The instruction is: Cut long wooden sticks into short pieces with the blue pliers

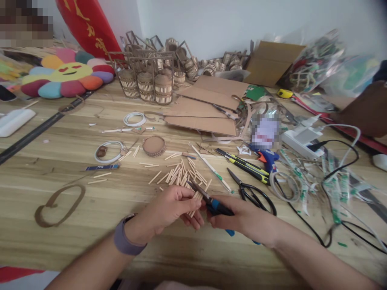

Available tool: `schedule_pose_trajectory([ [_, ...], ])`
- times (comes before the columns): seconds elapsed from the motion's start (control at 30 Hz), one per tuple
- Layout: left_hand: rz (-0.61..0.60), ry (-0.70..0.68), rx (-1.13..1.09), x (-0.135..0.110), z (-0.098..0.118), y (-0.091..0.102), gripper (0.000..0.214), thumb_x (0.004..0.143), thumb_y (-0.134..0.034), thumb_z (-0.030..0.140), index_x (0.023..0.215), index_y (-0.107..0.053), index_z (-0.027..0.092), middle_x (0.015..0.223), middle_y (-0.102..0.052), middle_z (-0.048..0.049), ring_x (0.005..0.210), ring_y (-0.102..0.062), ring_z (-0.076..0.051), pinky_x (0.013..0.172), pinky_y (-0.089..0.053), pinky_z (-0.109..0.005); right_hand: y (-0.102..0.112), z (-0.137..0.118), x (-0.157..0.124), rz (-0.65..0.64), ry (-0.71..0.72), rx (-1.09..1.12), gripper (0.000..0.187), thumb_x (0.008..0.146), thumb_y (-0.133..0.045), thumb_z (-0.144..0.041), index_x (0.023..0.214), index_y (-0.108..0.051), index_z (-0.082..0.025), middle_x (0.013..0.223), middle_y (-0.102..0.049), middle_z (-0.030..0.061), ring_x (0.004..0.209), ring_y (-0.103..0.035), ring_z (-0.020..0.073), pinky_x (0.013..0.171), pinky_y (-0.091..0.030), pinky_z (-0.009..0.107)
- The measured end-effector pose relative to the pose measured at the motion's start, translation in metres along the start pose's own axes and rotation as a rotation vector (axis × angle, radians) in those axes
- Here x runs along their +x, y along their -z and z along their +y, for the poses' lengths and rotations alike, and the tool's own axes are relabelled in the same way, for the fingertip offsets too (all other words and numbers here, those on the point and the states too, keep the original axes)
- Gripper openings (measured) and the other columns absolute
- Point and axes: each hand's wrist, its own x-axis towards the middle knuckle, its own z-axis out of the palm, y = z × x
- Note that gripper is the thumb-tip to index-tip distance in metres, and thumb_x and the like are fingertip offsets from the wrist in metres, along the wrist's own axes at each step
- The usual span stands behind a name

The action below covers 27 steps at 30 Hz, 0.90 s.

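My left hand is closed around a small bundle of short wooden sticks just above the table's front edge. My right hand grips blue-handled cutting pliers, whose dark jaws point up and left, touching the sticks in my left hand. Right behind my hands lies a loose pile of cut wooden sticks. A small round cardboard base sits farther back on the wooden table.
Black scissors, a yellow-black utility knife, a blue glue gun and tangled cables lie to the right. Cardboard sheets and small stick-built baskets stand at the back. A flower cushion lies at far left.
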Motion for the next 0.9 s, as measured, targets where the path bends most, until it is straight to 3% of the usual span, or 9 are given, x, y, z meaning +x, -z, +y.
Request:
schedule_pose_trajectory([
  [0.2, -0.012, -0.033, -0.024, -0.0004, -0.0018, -0.0002, 0.041, 0.068, -0.069, 0.052, 0.073, -0.063, 0.012, 0.06, -0.067, -0.0027, 0.052, -0.061, -0.01, 0.052, -0.046, -0.02, -0.0044, 0.0045, 0.0031, 0.031, 0.09, -0.096, 0.007, 0.073, -0.05, -0.015, 0.077, -0.053, -0.019, 0.072, -0.05, -0.0029, 0.065, -0.043, 0.0121, 0.061, -0.036, 0.023],
  [0.43, -0.02, -0.065, -0.02, 0.0033, -0.0055, 0.0025, 0.042, 0.07, -0.068, 0.053, 0.072, -0.062, 0.011, 0.061, -0.066, -0.0029, 0.053, -0.06, -0.01, 0.054, -0.047, -0.021, -0.0079, 0.0055, 0.0056, 0.05, 0.195, -0.122, 0.01, 0.078, -0.048, -0.013, 0.079, -0.055, -0.019, 0.077, -0.058, -0.0012, 0.071, -0.047, 0.0132, 0.067, -0.037, 0.023],
  [0.7, 0.012, -0.099, 0.008, 0.0011, -0.0015, 0.0011, 0.046, 0.072, -0.063, 0.058, 0.079, -0.058, 0.013, 0.058, -0.063, -0.0005, 0.048, -0.055, -0.009, 0.05, -0.043, -0.021, -0.0024, 0.0045, 0.0045, -0.032, 0.078, 0.182, 0.018, 0.074, -0.058, -0.024, 0.091, -0.059, -0.018, 0.08, -0.057, -0.0001, 0.076, -0.051, 0.0151, 0.068, -0.04, 0.024],
  [0.9, 0.036, -0.075, 0.032, -0.0004, -0.0003, 0.0003, 0.045, 0.074, -0.06, 0.056, 0.08, -0.058, 0.012, 0.054, -0.056, 0.003, 0.043, -0.047, -0.007, 0.044, -0.033, -0.02, -0.0001, 0.0015, 0.0015, -0.046, -0.041, 0.255, 0.025, 0.071, -0.062, -0.028, 0.093, -0.059, -0.018, 0.084, -0.058, 0.0012, 0.081, -0.054, 0.017, 0.069, -0.041, 0.025],
])
